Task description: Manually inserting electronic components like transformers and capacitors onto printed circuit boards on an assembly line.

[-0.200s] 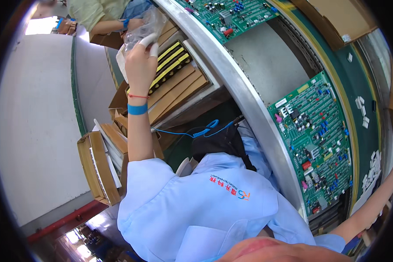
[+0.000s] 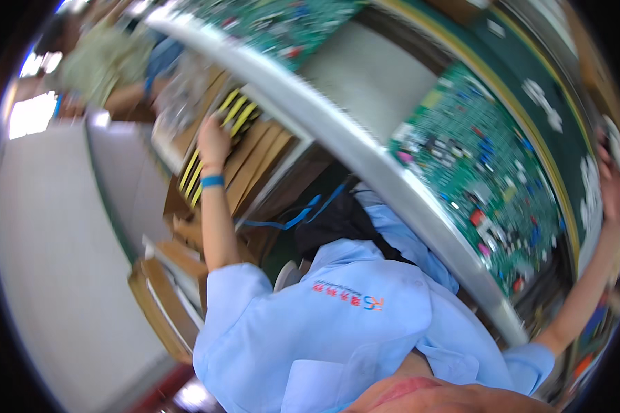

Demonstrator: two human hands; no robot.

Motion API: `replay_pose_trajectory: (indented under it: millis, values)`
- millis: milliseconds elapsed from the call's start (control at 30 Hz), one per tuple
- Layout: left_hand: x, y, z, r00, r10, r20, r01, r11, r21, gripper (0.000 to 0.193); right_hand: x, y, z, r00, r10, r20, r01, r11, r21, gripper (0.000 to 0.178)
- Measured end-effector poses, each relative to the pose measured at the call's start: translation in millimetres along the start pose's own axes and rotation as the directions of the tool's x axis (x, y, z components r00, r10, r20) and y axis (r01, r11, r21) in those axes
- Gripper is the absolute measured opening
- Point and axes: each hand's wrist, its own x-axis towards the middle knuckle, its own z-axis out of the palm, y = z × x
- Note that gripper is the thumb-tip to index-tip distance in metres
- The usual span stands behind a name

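L hand [image 2: 215, 143] at yellow-black strips [image 2: 243, 118], rowed beside/under it prob. for easy reach; can't tell its or R hand [image 2: 609, 184]'s grip b/c blur.

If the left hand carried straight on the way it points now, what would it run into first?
Most likely the black-and-yellow striped pieces, which lie right at the fingertips of the left hand. Blur hides the depth, so I can't tell whether it already touches them.
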Motion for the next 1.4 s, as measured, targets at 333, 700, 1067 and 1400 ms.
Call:
replay_pose_trajectory:
  millis: [333, 700, 1067, 1400]
  values:
    - [16.3, -54.4, 78.4, 0.990, 0.067, 0.125, -0.085, 0.985, 0.148, 0.033, -133.6, 59.0, 134.2, 0.978, 0.161, -0.131, -0.135, 0.973, 0.189, 0.030]
    - [28.5, -34.2, 86.5, 0.980, 0.114, 0.161, -0.138, 0.980, 0.142, 0.040, -175.5, 83.2, 146.6, 0.977, 0.029, -0.212, -0.041, 0.998, -0.053, 0.018]
    - [25.8, -23.5, 78.1, 0.977, 0.117, 0.181, -0.153, 0.967, 0.202, 0.039, -174.5, 113.8, 182.7, 0.936, -0.332, -0.119, 0.131, 0.640, -0.757, 0.022]
    - [17.8, -17.2, 78.7, 0.987, 0.081, 0.140, -0.115, 0.962, 0.247, 0.038, -172.9, 127.3, 192.8, 0.891, -0.447, 0.077, 0.215, 0.267, -0.939, 0.023]
